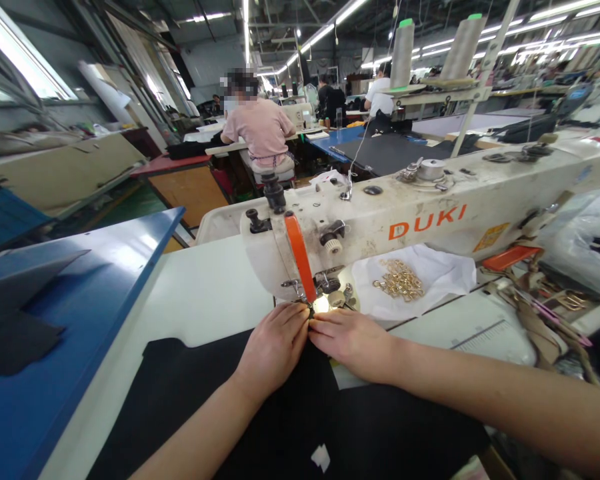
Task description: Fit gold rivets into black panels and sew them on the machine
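Observation:
Black fabric (190, 393) lies over the pale machine bed and hangs toward me. My left hand (275, 343) presses on it, fingers together, just left of the sewing machine's needle area. From the other side my right hand (353, 340) meets it, its fingertips closed on the fabric's edge close to the presser foot. The white sewing machine (370, 227) carries an orange guard (300, 257) in front of its needle, and a small lamp (321, 305) glows there. My fingers hide the exact spot where the fabric passes the needle.
Gold metal rings (400, 280) lie heaped on a white cloth (445, 270) behind the needle. A blue table (115, 287) holds dark fabric pieces at left. Straps and buckles (573, 301) lie at right. Thread cones (403, 57) stand above. A person in pink (260, 130) sits ahead.

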The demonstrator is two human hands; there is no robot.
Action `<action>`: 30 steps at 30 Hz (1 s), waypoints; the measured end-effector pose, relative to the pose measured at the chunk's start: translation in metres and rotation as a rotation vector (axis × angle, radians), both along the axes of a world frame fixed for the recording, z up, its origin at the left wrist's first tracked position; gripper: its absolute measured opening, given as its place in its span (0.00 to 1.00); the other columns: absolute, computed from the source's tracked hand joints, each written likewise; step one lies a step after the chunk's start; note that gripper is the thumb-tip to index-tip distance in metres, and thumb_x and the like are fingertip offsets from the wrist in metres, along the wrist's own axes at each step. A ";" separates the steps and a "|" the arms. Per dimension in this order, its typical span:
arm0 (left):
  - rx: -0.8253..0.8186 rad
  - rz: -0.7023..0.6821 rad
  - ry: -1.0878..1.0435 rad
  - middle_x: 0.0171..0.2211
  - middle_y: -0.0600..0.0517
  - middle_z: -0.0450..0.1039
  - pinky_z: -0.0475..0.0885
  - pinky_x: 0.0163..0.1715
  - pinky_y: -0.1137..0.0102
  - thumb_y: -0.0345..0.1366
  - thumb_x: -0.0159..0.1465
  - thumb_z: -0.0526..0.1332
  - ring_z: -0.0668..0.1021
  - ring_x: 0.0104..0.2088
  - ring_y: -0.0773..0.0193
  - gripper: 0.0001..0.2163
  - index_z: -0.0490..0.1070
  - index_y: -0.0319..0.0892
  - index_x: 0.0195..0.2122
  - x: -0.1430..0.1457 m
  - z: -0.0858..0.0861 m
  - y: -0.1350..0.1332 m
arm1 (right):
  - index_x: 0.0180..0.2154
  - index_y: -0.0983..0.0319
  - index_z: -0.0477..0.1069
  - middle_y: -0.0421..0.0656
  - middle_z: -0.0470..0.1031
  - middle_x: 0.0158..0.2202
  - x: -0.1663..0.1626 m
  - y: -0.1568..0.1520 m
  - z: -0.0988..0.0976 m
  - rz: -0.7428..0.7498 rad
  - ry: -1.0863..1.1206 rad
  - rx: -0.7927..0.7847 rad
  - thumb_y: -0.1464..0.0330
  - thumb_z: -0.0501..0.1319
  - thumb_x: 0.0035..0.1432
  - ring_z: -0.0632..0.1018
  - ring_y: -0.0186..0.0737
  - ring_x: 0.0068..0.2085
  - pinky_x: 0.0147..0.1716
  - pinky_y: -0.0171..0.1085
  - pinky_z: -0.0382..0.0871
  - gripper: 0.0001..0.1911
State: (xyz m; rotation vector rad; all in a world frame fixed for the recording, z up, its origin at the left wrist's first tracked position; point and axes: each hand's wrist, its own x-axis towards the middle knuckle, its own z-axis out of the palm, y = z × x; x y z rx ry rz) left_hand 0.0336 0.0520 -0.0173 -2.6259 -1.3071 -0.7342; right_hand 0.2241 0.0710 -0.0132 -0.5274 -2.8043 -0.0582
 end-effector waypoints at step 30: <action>0.062 0.015 0.032 0.43 0.41 0.76 0.74 0.48 0.61 0.31 0.66 0.51 0.77 0.45 0.57 0.12 0.72 0.34 0.43 -0.002 -0.001 -0.002 | 0.44 0.68 0.69 0.48 0.73 0.46 -0.001 0.001 0.000 0.010 -0.013 0.037 0.72 0.54 0.63 0.71 0.44 0.48 0.50 0.41 0.66 0.09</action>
